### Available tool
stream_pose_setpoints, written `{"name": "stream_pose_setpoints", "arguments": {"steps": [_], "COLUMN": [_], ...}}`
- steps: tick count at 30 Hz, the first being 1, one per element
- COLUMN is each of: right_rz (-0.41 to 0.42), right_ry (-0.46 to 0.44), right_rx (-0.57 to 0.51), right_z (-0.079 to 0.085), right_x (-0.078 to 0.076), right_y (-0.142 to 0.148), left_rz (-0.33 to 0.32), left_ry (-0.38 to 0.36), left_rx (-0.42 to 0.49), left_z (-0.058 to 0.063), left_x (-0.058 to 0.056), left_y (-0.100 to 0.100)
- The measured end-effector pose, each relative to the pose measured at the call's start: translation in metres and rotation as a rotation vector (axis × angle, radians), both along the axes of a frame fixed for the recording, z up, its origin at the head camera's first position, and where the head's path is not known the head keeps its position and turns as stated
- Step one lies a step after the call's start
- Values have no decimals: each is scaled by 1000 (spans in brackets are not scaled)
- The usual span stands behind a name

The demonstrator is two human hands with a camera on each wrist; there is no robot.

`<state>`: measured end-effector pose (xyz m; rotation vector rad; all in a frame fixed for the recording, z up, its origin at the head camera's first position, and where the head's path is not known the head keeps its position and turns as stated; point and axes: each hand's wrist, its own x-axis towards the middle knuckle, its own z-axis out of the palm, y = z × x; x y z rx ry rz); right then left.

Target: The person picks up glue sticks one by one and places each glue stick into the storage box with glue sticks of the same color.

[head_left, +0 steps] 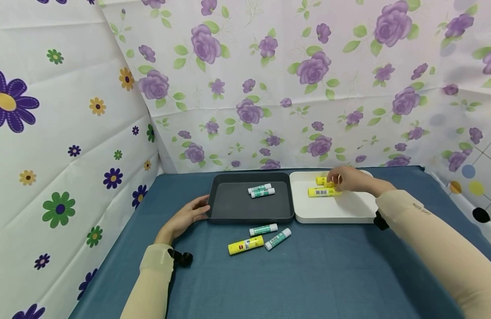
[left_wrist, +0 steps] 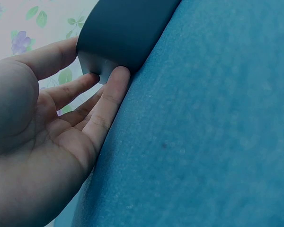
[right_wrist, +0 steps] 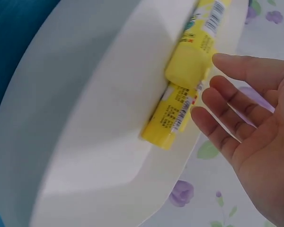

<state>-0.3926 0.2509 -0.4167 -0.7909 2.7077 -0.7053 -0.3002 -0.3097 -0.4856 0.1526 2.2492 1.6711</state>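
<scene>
My right hand (head_left: 353, 180) is over the white tray (head_left: 321, 213). Its fingers are loosely bent and hold nothing in the right wrist view, their tips close beside two yellow glue sticks (right_wrist: 189, 66) that lie in the tray; whether they touch cannot be told. At the left, my left hand (head_left: 188, 213) rests fingertips and thumb against the outer corner of the dark grey tray (head_left: 229, 206), fingers fairly straight. Inside that tray lie two white-and-green glue sticks (head_left: 263, 193), side by side.
On the blue cloth (head_left: 309, 274) in front of the trays lie a yellow glue stick (head_left: 245, 245) and two white-and-green glue sticks (head_left: 278, 239). The trays stand edge to edge. Behind them hangs a flowered curtain (head_left: 229, 79), with another sheet (head_left: 82, 164) at the left.
</scene>
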Motion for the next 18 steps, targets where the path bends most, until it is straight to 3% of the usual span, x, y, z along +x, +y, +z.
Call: {"name": "stream_pose_setpoints", "arguments": {"steps": [10,18], "right_rz": [8,-7], "right_ry": [-141,-217], "right_rx": [-247,-403], "right_z": [21,21], "right_x": [16,25], "right_y": [2,4], "left_rz": [0,-3], "left_ry": [0,5], "left_rx": [-6,-7], "left_z": [0,-1], "left_x": [-1,0], "left_y": [0,0]}}
